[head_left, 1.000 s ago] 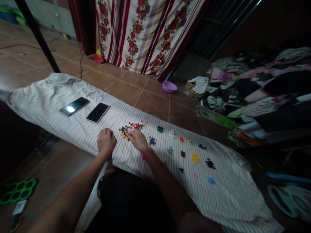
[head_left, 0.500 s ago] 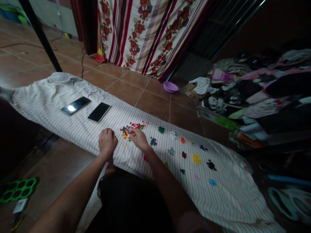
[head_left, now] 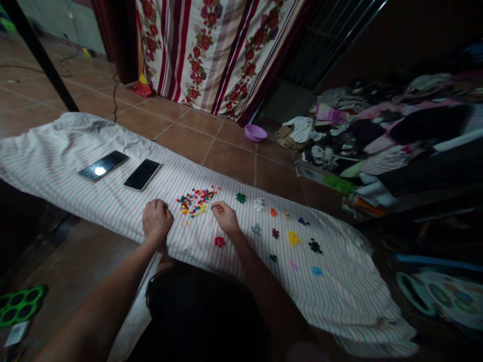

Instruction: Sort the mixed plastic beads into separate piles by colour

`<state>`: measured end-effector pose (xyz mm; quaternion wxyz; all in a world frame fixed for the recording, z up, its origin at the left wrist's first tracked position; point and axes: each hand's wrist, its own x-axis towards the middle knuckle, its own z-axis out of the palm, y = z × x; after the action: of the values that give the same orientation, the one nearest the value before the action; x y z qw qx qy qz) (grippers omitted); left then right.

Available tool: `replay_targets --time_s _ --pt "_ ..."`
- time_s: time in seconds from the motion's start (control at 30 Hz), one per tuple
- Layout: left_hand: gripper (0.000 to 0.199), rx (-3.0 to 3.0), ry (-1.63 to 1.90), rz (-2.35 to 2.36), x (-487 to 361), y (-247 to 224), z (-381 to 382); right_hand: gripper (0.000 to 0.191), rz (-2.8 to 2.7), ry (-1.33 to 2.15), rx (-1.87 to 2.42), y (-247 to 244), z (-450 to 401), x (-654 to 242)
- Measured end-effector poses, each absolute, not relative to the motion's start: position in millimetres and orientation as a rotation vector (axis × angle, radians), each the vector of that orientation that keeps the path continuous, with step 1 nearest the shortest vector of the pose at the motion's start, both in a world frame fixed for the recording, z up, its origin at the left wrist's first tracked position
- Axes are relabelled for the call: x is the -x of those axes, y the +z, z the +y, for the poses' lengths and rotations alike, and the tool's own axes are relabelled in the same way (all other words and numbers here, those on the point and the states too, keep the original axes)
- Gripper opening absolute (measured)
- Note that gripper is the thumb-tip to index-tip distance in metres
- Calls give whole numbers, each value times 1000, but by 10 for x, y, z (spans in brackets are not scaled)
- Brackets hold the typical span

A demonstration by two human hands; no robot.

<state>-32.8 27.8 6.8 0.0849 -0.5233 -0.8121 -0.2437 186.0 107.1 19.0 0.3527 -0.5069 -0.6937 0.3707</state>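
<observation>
My left hand [head_left: 157, 219] rests as a closed fist on the striped cloth [head_left: 324, 301]; its fingers hide whatever may be inside. Between the thumb and fingertips of my right hand [head_left: 225, 217] is a small dark bead [head_left: 212, 206]. Just left of that hand lies a mixed heap of small coloured beads [head_left: 196, 200]. Sorted clusters spread to the right: green beads [head_left: 241, 197], white beads [head_left: 258, 204], light grey beads [head_left: 256, 230], yellow beads [head_left: 294, 239], black beads [head_left: 315, 246] and blue beads [head_left: 316, 271]. Red beads [head_left: 219, 242] sit below my right hand.
Two phones, one with a glare spot [head_left: 104, 166] and one dark [head_left: 142, 175], lie on the cloth at left. Beyond it, a purple basin [head_left: 255, 132] stands on the tiled floor. Piled clothes [head_left: 339, 120] fill the right side; a floral curtain [head_left: 204, 50] hangs behind.
My right hand has moved right, off the mixed heap, pinching a small dark bead. My left fist stays in place on the cloth. The view has shifted slightly.
</observation>
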Motion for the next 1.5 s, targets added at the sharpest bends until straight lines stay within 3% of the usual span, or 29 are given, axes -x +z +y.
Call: replay_targets --time_s 0.27,0.53,1.0,1.5 --pt "11 1548 -744 -2418 324 71 284 27 -1750 697 1486 211 1102 -2538" --pt "11 1558 -750 -2406 344 44 288 29 -1947 516 1533 115 1079 -2660" --pt "9 1545 -742 -2389 333 40 289 26 -1894 564 1619 106 1125 -2728" --pt "13 1550 -764 -2415 334 33 295 18 -2369 504 1250 216 1156 -1425"
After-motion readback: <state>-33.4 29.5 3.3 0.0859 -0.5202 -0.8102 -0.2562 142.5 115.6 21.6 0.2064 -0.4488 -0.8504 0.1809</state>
